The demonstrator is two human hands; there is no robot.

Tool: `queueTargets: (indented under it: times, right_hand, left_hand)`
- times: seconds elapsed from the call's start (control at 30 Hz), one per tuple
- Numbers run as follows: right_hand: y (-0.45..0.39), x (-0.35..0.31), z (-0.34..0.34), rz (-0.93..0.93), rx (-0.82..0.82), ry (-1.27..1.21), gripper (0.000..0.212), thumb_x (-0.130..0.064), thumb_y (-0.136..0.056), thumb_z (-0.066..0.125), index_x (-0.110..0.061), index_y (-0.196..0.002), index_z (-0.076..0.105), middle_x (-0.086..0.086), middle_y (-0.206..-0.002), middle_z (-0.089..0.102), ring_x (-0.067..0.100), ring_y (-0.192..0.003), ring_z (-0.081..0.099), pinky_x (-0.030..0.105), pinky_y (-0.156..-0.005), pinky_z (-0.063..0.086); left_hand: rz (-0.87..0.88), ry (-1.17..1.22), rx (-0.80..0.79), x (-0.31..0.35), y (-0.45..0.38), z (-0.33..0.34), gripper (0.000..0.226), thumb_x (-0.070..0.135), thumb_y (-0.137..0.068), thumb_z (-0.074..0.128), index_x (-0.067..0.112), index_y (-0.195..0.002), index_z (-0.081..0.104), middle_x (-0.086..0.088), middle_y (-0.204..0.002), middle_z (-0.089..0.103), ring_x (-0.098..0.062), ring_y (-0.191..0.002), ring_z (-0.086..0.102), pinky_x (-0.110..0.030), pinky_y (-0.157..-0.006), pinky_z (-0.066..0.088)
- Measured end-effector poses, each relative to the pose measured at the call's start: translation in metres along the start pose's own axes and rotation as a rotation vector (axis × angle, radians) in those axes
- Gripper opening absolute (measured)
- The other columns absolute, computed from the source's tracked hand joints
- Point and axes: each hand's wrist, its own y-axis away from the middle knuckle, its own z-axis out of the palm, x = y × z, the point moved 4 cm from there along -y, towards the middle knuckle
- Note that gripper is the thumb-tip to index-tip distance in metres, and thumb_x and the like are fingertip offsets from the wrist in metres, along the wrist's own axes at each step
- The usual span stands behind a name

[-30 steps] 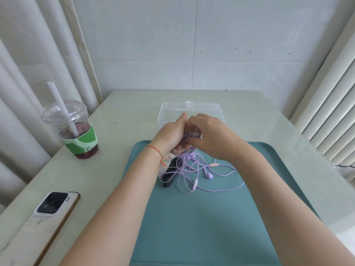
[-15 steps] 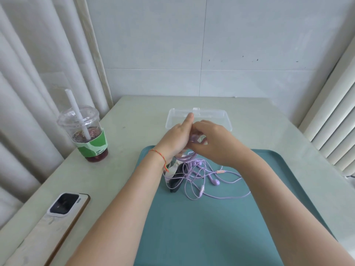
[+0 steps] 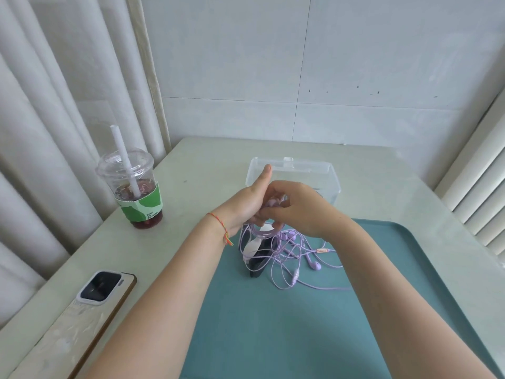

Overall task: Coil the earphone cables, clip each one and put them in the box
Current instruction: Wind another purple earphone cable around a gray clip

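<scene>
Both hands meet above the far edge of the teal tray (image 3: 287,337). My left hand (image 3: 247,199) holds loops of a purple earphone cable (image 3: 262,231), thumb pointing up. My right hand (image 3: 296,207) pinches the same cable against the left fingers. Below them a tangle of loose purple earphone cable (image 3: 296,265) with earbuds lies on the tray. Dark and white clips (image 3: 257,258) lie under the hanging loops. A clear plastic box (image 3: 323,173) stands open just behind the hands, partly hidden by them.
An iced drink cup (image 3: 134,187) with a straw stands at the left on the pale table (image 3: 207,160). A phone (image 3: 101,287) on a flat case lies at the near left. Curtains hang left, a wall at the back, a radiator right.
The camera view has shifted, so everything sits further right and lower. The hands stay together on the cable, and a coiled loop now hangs below them.
</scene>
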Motion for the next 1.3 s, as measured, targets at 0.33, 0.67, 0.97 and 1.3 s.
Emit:
queueTargets:
  times: [0.33, 0.67, 0.97, 1.3]
  right_hand:
    - [-0.001, 0.014, 0.002, 0.062, 0.031, 0.064, 0.007, -0.009, -0.089, 0.058, -0.015, -0.090, 0.063, 0.001, -0.079, 0.068, 0.018, -0.061, 0.070, 0.030, -0.072, 0.054]
    - [-0.001, 0.015, -0.017, 0.063, 0.298, 0.012, 0.009, -0.007, -0.089, 0.060, -0.014, -0.088, 0.064, 0.001, -0.072, 0.067, 0.020, -0.062, 0.067, 0.026, -0.060, 0.054]
    - [-0.001, 0.029, -0.020, 0.154, 0.411, -0.607, 0.009, 0.000, -0.095, 0.054, 0.000, -0.095, 0.063, 0.010, -0.061, 0.059, 0.021, -0.058, 0.058, 0.047, -0.086, 0.054]
    - [-0.001, 0.029, -0.020, 0.117, 0.365, -0.736, 0.009, 0.002, -0.096, 0.052, 0.003, -0.096, 0.061, 0.010, -0.064, 0.057, 0.017, -0.056, 0.055, 0.032, -0.074, 0.059]
  left_hand:
    - [0.031, 0.017, -0.059, -0.005, -0.003, 0.005, 0.061, 0.064, -0.097, 0.013, 0.019, -0.070, 0.043, 0.003, -0.057, 0.031, -0.013, -0.052, 0.022, -0.021, -0.047, 0.019]
    - [0.081, 0.027, 0.273, -0.006, -0.009, -0.027, 0.032, 0.033, -0.101, 0.038, 0.014, -0.085, 0.059, -0.005, -0.074, 0.062, -0.020, -0.069, 0.059, -0.031, -0.067, 0.045]
    - [-0.302, -0.859, 0.190, -0.043, -0.006, -0.038, 0.041, 0.039, -0.091, 0.048, 0.012, -0.062, 0.054, -0.005, -0.056, 0.061, -0.024, -0.049, 0.060, -0.024, -0.059, 0.049]
    - [-0.012, -0.672, 0.534, -0.019, -0.003, -0.059, 0.040, 0.030, -0.085, 0.049, 0.001, -0.061, 0.060, -0.015, -0.060, 0.066, -0.033, -0.069, 0.066, -0.035, -0.068, 0.054]
